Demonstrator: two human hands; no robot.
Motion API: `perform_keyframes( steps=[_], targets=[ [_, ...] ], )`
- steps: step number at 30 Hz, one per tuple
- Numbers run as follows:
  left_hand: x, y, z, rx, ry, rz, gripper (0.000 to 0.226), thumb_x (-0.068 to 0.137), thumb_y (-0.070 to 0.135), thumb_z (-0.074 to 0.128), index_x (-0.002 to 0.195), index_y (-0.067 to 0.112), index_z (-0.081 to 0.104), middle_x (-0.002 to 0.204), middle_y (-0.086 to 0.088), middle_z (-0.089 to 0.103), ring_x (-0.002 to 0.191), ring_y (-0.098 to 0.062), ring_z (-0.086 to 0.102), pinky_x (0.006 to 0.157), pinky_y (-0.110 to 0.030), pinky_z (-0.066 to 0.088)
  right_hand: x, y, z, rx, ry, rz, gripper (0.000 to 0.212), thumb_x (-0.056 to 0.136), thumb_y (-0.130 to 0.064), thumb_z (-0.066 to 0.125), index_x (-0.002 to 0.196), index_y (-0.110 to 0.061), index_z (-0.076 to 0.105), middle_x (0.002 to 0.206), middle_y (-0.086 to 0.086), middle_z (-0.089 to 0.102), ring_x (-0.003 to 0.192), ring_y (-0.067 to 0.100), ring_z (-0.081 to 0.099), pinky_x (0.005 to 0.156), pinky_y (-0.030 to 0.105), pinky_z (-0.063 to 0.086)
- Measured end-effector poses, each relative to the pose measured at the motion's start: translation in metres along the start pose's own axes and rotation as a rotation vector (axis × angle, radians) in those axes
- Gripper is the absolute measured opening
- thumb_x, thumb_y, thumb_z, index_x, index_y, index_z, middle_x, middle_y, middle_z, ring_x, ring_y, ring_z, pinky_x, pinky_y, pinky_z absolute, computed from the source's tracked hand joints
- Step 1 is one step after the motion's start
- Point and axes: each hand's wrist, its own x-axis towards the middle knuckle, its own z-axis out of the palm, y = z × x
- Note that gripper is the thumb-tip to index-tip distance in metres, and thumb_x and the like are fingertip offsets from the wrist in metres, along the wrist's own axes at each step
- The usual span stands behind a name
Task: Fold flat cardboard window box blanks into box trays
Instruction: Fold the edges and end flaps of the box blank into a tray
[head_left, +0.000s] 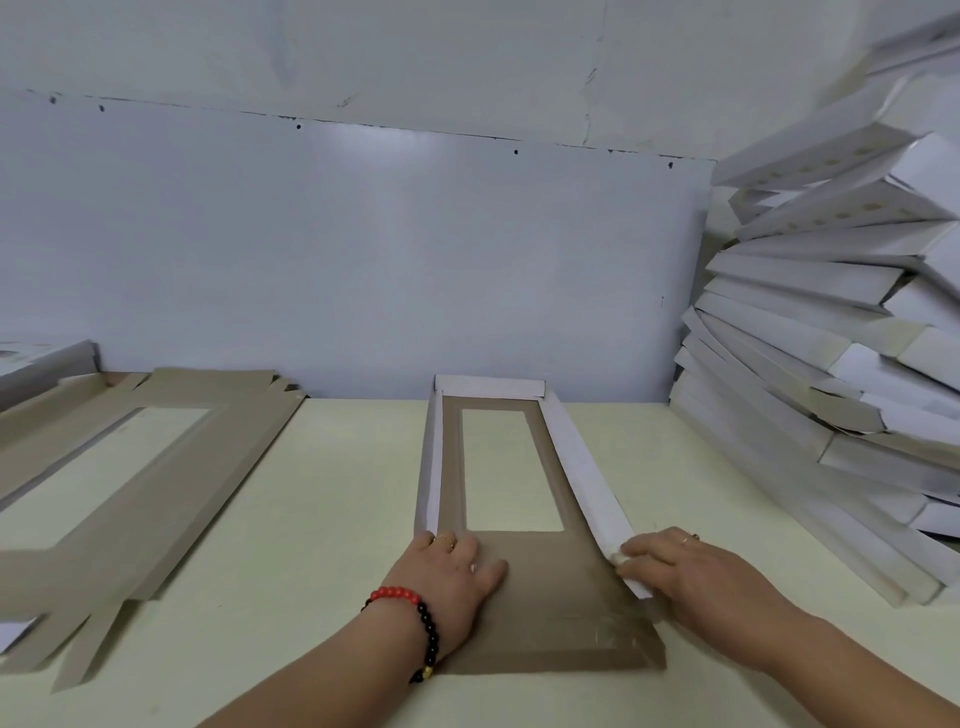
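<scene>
A pale cream table (322, 519) carries the work and runs back to a grey-white wall (363, 234) with a dark crack line across it. Nearest, the left hand (452, 571), with a red and black bead bracelet (415, 618) on the wrist, lies palm down on the brown inner face of the one box blank being folded (550, 618), fingers straight and pressing it flat beside the left side flap. The right hand (680, 566) pinches the near end of the white right side flap (582, 467), fingers curled round its edge. This blank lies lengthwise in the middle of the table, with its window cutout (506, 467) showing the table through it; both side flaps and the far end flap stand raised. To the left lies a stack of flat blanks (156, 467); the number cannot be told. At right, a leaning pile of folded white trays (831, 364) rises against the wall, too many to count.
</scene>
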Motion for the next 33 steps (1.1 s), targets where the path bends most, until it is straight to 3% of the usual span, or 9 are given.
perform_keyframes(
  steps=[4, 8, 16, 18, 21, 24, 26, 30, 33],
  targets=[
    [0.0, 0.0, 0.001, -0.016, -0.031, 0.013, 0.053, 0.096, 0.027, 0.034, 0.146, 0.031, 0.017, 0.139, -0.016, 0.033, 0.122, -0.034, 0.037, 0.107, -0.046, 0.026, 0.009, 0.012, 0.006, 0.038, -0.066, 0.024, 0.033, 0.094, -0.02, 0.047, 0.118, -0.04, 0.058, 0.132, -0.031, 0.042, 0.118, 0.002, 0.041, 0.082, 0.018, 0.037],
    [0.0, 0.0, 0.001, -0.033, -0.044, 0.0, 0.055, 0.096, 0.029, 0.037, 0.146, 0.035, 0.015, 0.138, -0.014, 0.033, 0.122, -0.032, 0.037, 0.106, -0.045, 0.027, 0.01, 0.022, 0.007, 0.12, -0.096, 0.018, 0.024, 0.095, -0.026, 0.051, 0.108, -0.038, 0.067, 0.124, -0.029, 0.049, 0.112, -0.002, 0.051, 0.087, 0.017, 0.042],
    [0.001, 0.002, 0.0, -0.015, -0.061, -0.015, 0.06, 0.095, 0.028, 0.043, 0.147, 0.035, 0.014, 0.138, -0.015, 0.032, 0.121, -0.034, 0.037, 0.106, -0.046, 0.028, 0.018, 0.033, 0.009, 0.128, -0.191, -0.059, 0.039, 0.085, -0.008, 0.05, 0.103, -0.035, 0.071, 0.126, -0.029, 0.053, 0.109, -0.007, 0.054, 0.085, 0.011, 0.039],
    [0.001, 0.002, 0.0, -0.016, -0.059, -0.012, 0.06, 0.095, 0.028, 0.043, 0.147, 0.034, 0.014, 0.139, -0.014, 0.032, 0.122, -0.032, 0.037, 0.106, -0.046, 0.028, 0.019, 0.037, 0.01, 0.209, -0.182, -0.032, 0.037, 0.083, -0.004, 0.052, 0.094, -0.032, 0.074, 0.117, -0.026, 0.059, 0.101, -0.014, 0.054, 0.083, 0.007, 0.037],
    [0.001, 0.002, -0.001, -0.018, -0.058, -0.009, 0.06, 0.095, 0.027, 0.042, 0.147, 0.034, 0.014, 0.139, -0.013, 0.031, 0.122, -0.032, 0.037, 0.106, -0.046, 0.028, 0.02, 0.038, 0.01, 0.425, -0.174, 0.076, 0.027, 0.085, -0.004, 0.061, 0.083, -0.027, 0.075, 0.103, -0.02, 0.066, 0.095, -0.007, 0.06, 0.085, 0.013, 0.044],
    [0.001, 0.003, 0.0, -0.014, -0.061, -0.012, 0.06, 0.095, 0.027, 0.042, 0.147, 0.034, 0.014, 0.139, -0.014, 0.031, 0.122, -0.032, 0.036, 0.106, -0.046, 0.028, 0.024, 0.032, 0.007, 0.341, -0.197, 0.031, 0.011, 0.093, -0.028, 0.061, 0.083, -0.028, 0.067, 0.099, -0.018, 0.062, 0.089, -0.003, 0.058, 0.081, 0.012, 0.042],
    [0.002, 0.003, 0.0, -0.013, -0.061, -0.016, 0.061, 0.094, 0.026, 0.044, 0.147, 0.034, 0.014, 0.139, -0.015, 0.031, 0.122, -0.032, 0.037, 0.105, -0.045, 0.029, 0.028, 0.027, 0.009, 0.248, -0.228, 0.025, 0.019, 0.096, -0.037, 0.052, 0.081, -0.027, 0.057, 0.095, -0.017, 0.056, 0.086, 0.001, 0.053, 0.08, 0.015, 0.041],
    [0.003, 0.003, 0.001, -0.014, -0.055, -0.016, 0.059, 0.095, 0.027, 0.042, 0.146, 0.034, 0.014, 0.139, -0.016, 0.031, 0.122, -0.034, 0.036, 0.105, -0.046, 0.029, 0.031, 0.019, 0.008, 0.274, -0.227, 0.05, 0.01, 0.094, -0.03, 0.055, 0.093, -0.023, 0.062, 0.098, -0.016, 0.055, 0.089, 0.004, 0.054, 0.081, 0.014, 0.041],
    [0.003, 0.003, 0.003, -0.017, -0.046, -0.015, 0.06, 0.095, 0.028, 0.042, 0.147, 0.034, 0.013, 0.14, -0.014, 0.03, 0.123, -0.032, 0.036, 0.104, -0.045, 0.029, 0.03, 0.021, 0.004, 0.341, -0.26, 0.106, 0.025, 0.089, -0.017, 0.062, 0.113, -0.025, 0.067, 0.107, -0.019, 0.058, 0.098, 0.002, 0.058, 0.086, 0.011, 0.042]
  ],
)
